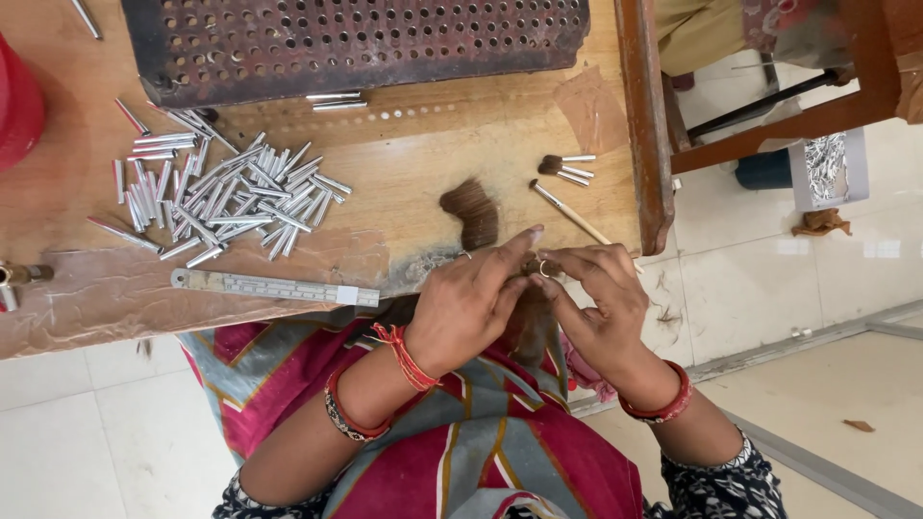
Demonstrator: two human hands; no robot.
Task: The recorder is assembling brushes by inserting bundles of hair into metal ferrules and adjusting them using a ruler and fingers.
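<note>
My left hand (468, 301) and my right hand (601, 306) meet at the near edge of a wooden table (423, 173). Between their fingertips they pinch a small tuft of brown bristles (538, 267) with a little metal ring on it. A loose bundle of brown hair (471, 211) lies on the table just beyond my left hand. A thin wooden-handled brush (569, 212) lies beyond my right hand, with two short finished brush heads (565, 170) farther back.
A heap of several small silver metal tubes (226, 197) lies on the left of the table. A metal ruler (274, 287) sits along the near edge. A rusty perforated metal tray (356, 43) stands at the back. The table's right edge (646, 125) borders tiled floor.
</note>
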